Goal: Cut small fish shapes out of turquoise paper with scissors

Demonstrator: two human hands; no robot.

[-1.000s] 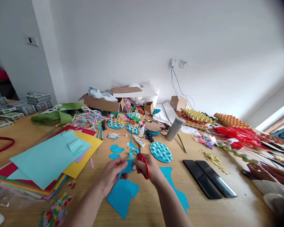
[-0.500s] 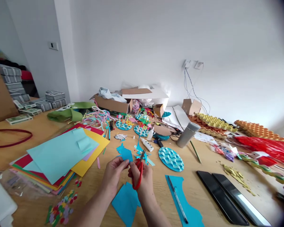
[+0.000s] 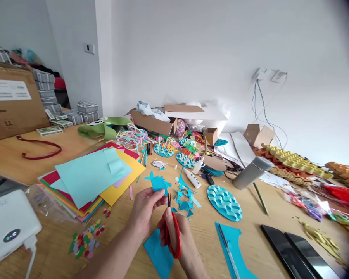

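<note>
My left hand (image 3: 145, 211) pinches a small blue paper cut-out (image 3: 158, 183) and holds it up above the wooden table (image 3: 64, 147). My right hand (image 3: 178, 240) grips red-handled scissors (image 3: 172, 230), blades pointing up just beside the cut-out. A larger blue sheet (image 3: 159, 255) lies on the table under my hands. Blue paper scraps (image 3: 186, 195) are scattered just beyond the scissors.
A stack of coloured paper (image 3: 90, 178) lies to the left, a white device (image 3: 8, 223) at the near left. A blue wavy disc (image 3: 224, 197), a glue bottle (image 3: 192, 178), a grey flask (image 3: 251, 172), black trays (image 3: 296, 252) and cardboard boxes (image 3: 154, 120) fill the rest.
The view has swung left, so everything sits further right in the frame. My hands have drawn nearer, the scissors have turned upright, and the cut-out is held higher.
</note>
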